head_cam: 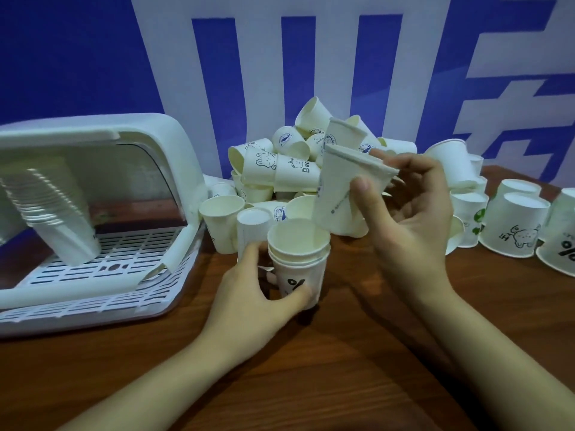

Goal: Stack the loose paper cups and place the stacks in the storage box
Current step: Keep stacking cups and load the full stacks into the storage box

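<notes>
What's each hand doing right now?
Left hand: grips the short cup stack.
Right hand: pinches a single cup above it.

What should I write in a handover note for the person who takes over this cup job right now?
Left hand: grips a short stack of nested cups, upright, near the table.
Right hand: holds a single paper cup, tilted, its base just above the stack's mouth, not yet seated.
Done: a long cup stack already leans inside the open storage box.
Left: seat this cup, work through the loose pile behind and the upside-down cups on the right, then box the stacks.
</notes>
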Demonstrator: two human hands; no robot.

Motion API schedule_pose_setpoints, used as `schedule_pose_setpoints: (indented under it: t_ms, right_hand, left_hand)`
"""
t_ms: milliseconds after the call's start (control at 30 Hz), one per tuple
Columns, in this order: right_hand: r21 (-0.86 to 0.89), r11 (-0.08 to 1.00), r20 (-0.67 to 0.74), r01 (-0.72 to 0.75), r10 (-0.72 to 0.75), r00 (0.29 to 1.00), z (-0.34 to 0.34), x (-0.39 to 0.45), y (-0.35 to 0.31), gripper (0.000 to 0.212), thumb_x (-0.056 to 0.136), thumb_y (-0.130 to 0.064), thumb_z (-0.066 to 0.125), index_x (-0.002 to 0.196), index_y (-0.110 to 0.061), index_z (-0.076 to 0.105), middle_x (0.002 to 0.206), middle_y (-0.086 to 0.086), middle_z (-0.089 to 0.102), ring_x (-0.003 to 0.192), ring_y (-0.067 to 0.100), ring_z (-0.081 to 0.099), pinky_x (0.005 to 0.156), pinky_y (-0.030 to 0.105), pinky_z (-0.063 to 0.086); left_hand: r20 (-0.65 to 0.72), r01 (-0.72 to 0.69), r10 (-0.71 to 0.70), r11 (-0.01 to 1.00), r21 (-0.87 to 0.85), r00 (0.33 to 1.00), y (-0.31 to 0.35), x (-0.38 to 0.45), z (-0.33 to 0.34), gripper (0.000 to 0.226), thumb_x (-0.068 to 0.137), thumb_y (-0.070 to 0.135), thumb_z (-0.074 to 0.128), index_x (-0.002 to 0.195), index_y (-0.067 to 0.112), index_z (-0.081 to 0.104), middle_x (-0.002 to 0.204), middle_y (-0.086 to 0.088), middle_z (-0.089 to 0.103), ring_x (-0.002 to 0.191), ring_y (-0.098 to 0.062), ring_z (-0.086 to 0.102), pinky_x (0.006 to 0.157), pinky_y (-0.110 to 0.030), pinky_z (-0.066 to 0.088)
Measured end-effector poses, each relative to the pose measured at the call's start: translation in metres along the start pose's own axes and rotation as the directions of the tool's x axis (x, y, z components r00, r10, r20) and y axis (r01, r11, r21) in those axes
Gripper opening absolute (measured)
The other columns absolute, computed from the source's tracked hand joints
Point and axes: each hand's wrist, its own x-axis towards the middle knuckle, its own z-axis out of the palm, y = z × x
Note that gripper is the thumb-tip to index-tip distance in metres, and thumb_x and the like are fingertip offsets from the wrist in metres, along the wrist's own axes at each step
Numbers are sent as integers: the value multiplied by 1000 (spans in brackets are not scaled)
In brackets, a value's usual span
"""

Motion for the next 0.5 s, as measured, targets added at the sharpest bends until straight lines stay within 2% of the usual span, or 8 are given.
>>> schedule_pose_setpoints:
  t_ms: [67, 133, 200, 267, 300, 333, 400, 500]
  right_hand:
    - [68, 997, 40, 20, -22, 999, 8, -4, -4, 38, 89, -19, 78, 115, -14, 50, 135, 11, 63, 116, 14, 68, 93, 30, 56]
    - [81, 997, 127, -15, 4, 992, 15, -9, -3, 39, 88, -22, 78, 115, -20, 51, 136, 6, 63, 118, 17, 68, 93, 35, 57]
    - [-40, 998, 237, -42, 50, 970, 17, -16, 2, 45, 84, -30, 81, 120, -25, 55, 135, -5, 64, 119, 16, 67, 95, 42, 57]
    - [-211, 978, 322, 8, 62, 945, 16, -23, 6, 55, 81, -37, 82, 127, -21, 56, 129, -13, 64, 119, 10, 65, 98, 34, 54]
    - [-237, 971, 354, 29, 58, 933, 14, -25, 7, 59, 81, -42, 79, 129, -18, 56, 128, -13, 64, 119, 10, 64, 99, 30, 52]
    - [-223, 974, 367, 29, 56, 929, 13, -26, 8, 59, 82, -46, 72, 130, -16, 56, 128, -11, 63, 120, 12, 63, 99, 30, 51]
    - [-166, 985, 329, -35, 89, 940, 10, -25, 11, 52, 87, -48, 58, 128, -16, 58, 125, -6, 64, 117, 19, 63, 98, 42, 51]
    - [-266, 962, 256, -58, 129, 958, 5, -19, 21, 37, 99, -42, 46, 122, -18, 63, 117, -4, 65, 111, 16, 63, 95, 44, 50]
  left_hand:
    - [14, -20, 20, 1000, 5, 1000, 1, -1, 1, 55, 71, 47, 89, 115, 40, 57, 98, 18, 73, 94, 3, 67, 74, -16, 53]
    - [25, -32, 32, 999, -3, 999, 3, -1, 2, 55, 71, 47, 89, 114, 40, 57, 97, 18, 74, 94, 2, 68, 76, -18, 54]
    - [29, -44, 44, 999, -19, 999, 3, -1, 2, 55, 71, 44, 90, 115, 38, 57, 101, 24, 73, 96, 5, 68, 77, -14, 53]
    - [32, -47, 48, 998, -33, 998, 2, -1, 1, 52, 72, 43, 89, 113, 37, 58, 104, 30, 71, 96, 7, 67, 75, -10, 51]
    - [34, -43, 44, 998, -36, 998, 2, -1, 1, 51, 72, 43, 88, 112, 37, 57, 103, 29, 71, 96, 6, 68, 75, -11, 51]
    - [35, -41, 42, 999, -33, 999, 2, -1, 1, 51, 72, 45, 88, 113, 38, 57, 103, 28, 71, 96, 5, 68, 76, -13, 52]
    - [33, -44, 44, 999, -9, 998, 0, -2, 1, 52, 73, 47, 88, 114, 41, 56, 104, 25, 72, 99, 6, 67, 78, -15, 54]
    - [13, -50, 50, 999, 0, 999, 0, -2, 1, 50, 74, 48, 87, 114, 40, 57, 103, 22, 72, 98, 3, 67, 78, -20, 54]
